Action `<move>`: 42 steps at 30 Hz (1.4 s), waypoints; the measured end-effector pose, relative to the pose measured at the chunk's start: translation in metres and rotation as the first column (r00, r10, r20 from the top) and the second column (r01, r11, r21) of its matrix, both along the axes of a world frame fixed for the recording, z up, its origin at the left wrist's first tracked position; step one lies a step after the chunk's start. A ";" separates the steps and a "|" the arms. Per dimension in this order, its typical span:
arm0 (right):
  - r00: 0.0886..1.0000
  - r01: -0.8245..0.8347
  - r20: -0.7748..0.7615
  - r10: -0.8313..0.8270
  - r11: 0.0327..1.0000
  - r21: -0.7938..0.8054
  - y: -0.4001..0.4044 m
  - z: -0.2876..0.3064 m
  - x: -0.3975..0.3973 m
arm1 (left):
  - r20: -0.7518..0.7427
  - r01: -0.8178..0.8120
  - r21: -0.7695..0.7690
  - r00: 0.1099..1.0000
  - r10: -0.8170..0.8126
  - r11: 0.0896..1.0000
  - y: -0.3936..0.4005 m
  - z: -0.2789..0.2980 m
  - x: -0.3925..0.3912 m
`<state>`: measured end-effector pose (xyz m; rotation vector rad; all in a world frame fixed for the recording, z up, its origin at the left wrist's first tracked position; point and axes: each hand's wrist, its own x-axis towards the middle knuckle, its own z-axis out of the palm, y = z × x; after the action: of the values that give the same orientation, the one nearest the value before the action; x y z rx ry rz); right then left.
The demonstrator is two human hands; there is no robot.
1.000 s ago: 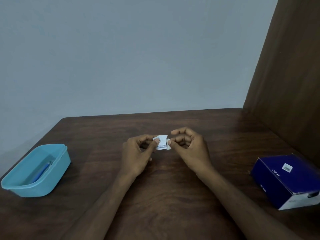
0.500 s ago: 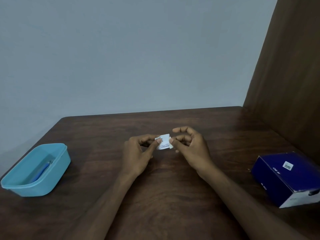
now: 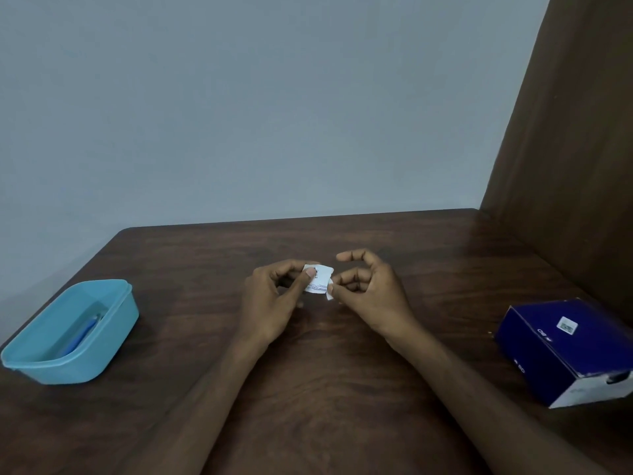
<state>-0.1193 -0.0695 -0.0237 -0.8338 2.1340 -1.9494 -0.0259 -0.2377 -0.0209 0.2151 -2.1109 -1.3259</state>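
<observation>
Evidently the white packet (image 3: 319, 280) is light, thin and tearable. Left hand (image 3: 270, 299) pinches its left edge, right hand (image 3: 368, 289) its near-right corner.

one packet (image 3: 320, 282), one tub (image 3: 118, 337), one box (image 3: 561, 351)

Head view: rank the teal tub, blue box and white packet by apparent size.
1. Largest, tied: teal tub and blue box look alike; the box is cut off by the frame edge, so they stay unranked.
2. Smallest: white packet, clearly.

QR-code sticker (image 3: 567, 326) on blue box (image 3: 548, 361), side marks perhaps "80", fine print on white packet (image 3: 321, 281) unreadable
</observation>
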 end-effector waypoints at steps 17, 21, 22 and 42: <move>0.938 -0.050 0.332 0.102 0.986 -0.162 0.001 0.008 0.003 | -0.008 -0.024 0.028 1.000 0.024 0.999 0.000 0.001 0.000; 0.947 -0.042 0.309 0.084 0.989 -0.140 0.000 0.010 0.004 | -0.009 -0.018 -0.020 1.000 0.018 1.000 0.002 0.002 0.002; 0.951 -0.037 0.300 0.076 0.990 -0.136 0.000 0.010 0.005 | -0.010 -0.016 -0.033 1.000 0.015 0.999 0.002 0.003 0.002; 0.960 -0.104 0.248 0.129 0.988 -0.114 0.001 0.012 0.008 | -0.036 0.000 0.084 0.999 0.003 0.996 0.005 0.005 0.003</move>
<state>-0.1110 -0.0681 -0.0112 -0.6644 1.8149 -1.9945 -0.0226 -0.2332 -0.0163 0.2265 -2.0268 -1.4084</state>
